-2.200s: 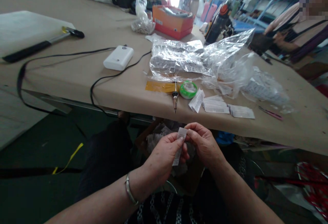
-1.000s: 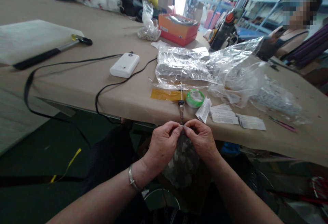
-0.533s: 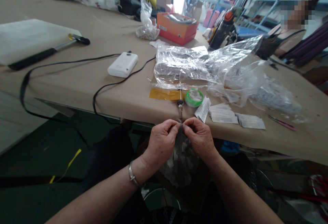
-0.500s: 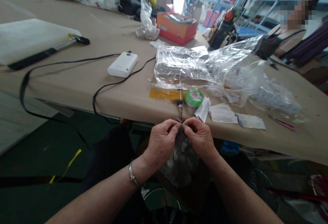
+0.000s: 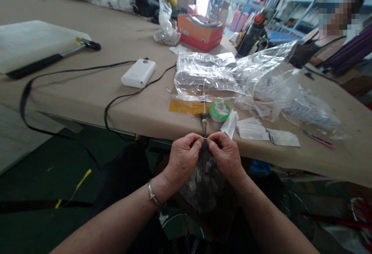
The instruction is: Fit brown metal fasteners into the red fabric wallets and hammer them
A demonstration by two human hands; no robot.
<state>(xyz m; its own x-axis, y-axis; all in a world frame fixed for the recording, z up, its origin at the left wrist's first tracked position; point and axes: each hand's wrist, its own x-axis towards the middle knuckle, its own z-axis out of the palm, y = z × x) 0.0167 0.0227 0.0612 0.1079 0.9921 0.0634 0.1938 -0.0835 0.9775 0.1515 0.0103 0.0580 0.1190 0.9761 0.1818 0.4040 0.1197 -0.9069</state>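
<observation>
My left hand (image 5: 185,156) and my right hand (image 5: 226,154) meet at the table's front edge, thumbs and forefingers pinched. Between their fingertips runs a thin pale strip (image 5: 205,138), too small to make out further. Just beyond it, the metal tip of a soldering-iron-like tool (image 5: 204,119) points toward me over the edge; I cannot tell whether the strip touches it. Amber tape (image 5: 184,107) lies by the tool's far end. Below my hands is a heap of small greyish pieces (image 5: 203,192). A green-rimmed roll (image 5: 214,115) sits right of the tool.
Printed label stacks (image 5: 252,130) and pink-handled tweezers (image 5: 319,139) lie to the right. Behind are clear plastic bags (image 5: 209,71), an orange box (image 5: 197,35) and a dark bottle (image 5: 251,33). A white power bank (image 5: 138,73) and black cable (image 5: 122,95) lie left. Another person (image 5: 328,48) is at far right.
My fingertips have shifted slightly, and the pale strip now shows drawn straight between them. Both hands stay at the tool's tip.
</observation>
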